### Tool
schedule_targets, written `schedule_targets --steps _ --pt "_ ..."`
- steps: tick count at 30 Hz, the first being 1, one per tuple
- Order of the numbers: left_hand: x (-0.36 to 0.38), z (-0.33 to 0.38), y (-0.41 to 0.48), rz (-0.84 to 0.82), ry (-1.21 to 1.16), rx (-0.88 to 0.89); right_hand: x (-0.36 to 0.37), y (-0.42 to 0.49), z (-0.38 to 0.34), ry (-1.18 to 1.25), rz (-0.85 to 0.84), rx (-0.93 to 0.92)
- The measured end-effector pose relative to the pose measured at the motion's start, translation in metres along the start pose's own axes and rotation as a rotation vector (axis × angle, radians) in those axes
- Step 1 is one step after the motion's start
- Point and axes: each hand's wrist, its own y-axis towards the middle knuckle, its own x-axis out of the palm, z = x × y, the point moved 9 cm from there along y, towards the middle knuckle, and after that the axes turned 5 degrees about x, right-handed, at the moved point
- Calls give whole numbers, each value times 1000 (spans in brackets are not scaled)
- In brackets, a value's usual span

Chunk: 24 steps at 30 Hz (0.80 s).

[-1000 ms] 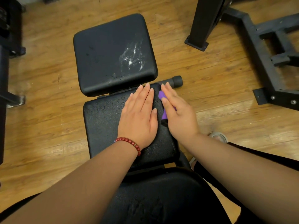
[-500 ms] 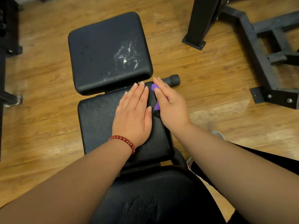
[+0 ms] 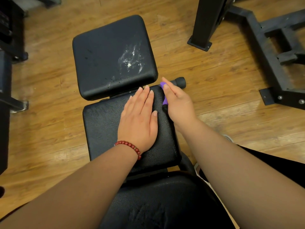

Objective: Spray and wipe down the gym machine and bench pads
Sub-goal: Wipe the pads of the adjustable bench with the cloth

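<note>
**Bench station, seen from above: both hands at the middle pad**

Item 1. Black textured vinyl middle pad (image 3: 105, 126), rectangular, taken as the reference for all entries below.

Item 2. Left hand (image 3: 140, 119). It lies flat, palm down, on the right half of the middle pad. The fingers are straight and close together and point to the pad's far edge, with the thumb beside the palm. It is relaxed and grasps nothing. The forearm reaches in from the pad's near side, and a red bead bracelet (image 3: 130, 146) circles the wrist.

Item 3. Right hand (image 3: 178, 104). It is turned on edge against the far right corner of the middle pad. Thumb and fingers are extended forward and pinch a slim purple item with a black end (image 3: 165, 100) along the pad's right rim. Most of that item is hidden by the hand, so its kind cannot be told.

Item 4. Black square far pad (image 3: 99, 63), just beyond the middle pad and tilted. White spray residue (image 3: 130, 61) is speckled over its right half.

Item 5. Black cushioned near pad (image 3: 156, 204), on the near side of the middle pad, between the two forearms.

Item 6. Short black rubber-capped handle (image 3: 180, 81), projecting just past the middle pad's far right corner, beside the right fingertips.

Item 7. Black steel machine frame (image 3: 272, 63), well to the right of the middle pad, on the wooden plank floor (image 3: 49, 113).
</note>
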Motion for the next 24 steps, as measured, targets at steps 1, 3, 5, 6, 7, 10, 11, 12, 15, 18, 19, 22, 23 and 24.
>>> schedule_targets --steps 1,3,5,6,7,10,11,12,15,18,19,22,23,24 --pt "0 0 0 -2 2 0 3 6 5 93 -27 83" --pt "0 0 0 -4 2 0 7 10 19 282 -86 235" --pt "1 -1 -1 -6 1 -4 6 3 34 350 -118 314" --pt "1 -1 -1 -10 1 -6 4 -1 42 363 -126 343" --pt "1 -1 0 -11 0 -8 3 -5 46 371 -133 361" --pt "0 -1 0 -5 3 -12 8 2 46 396 -144 388" --pt "0 -1 0 -4 -1 -9 10 7 44 396 -137 400" --pt "0 0 0 0 -3 -7 13 11 42 392 -134 413" --pt "0 -1 0 1 -1 -3 14 11 43 420 -121 419" --pt "1 -2 -1 -2 2 -3 6 -6 48 434 -154 329" --pt "1 -3 -1 -2 2 -2 2 -12 48 416 -155 289" --pt "1 -2 0 2 1 0 -2 -10 37 320 -108 205" --pt "1 -2 0 5 2 0 -1 -4 30 277 -94 177" --pt "1 -2 -1 6 2 2 1 1 25 237 -82 153"
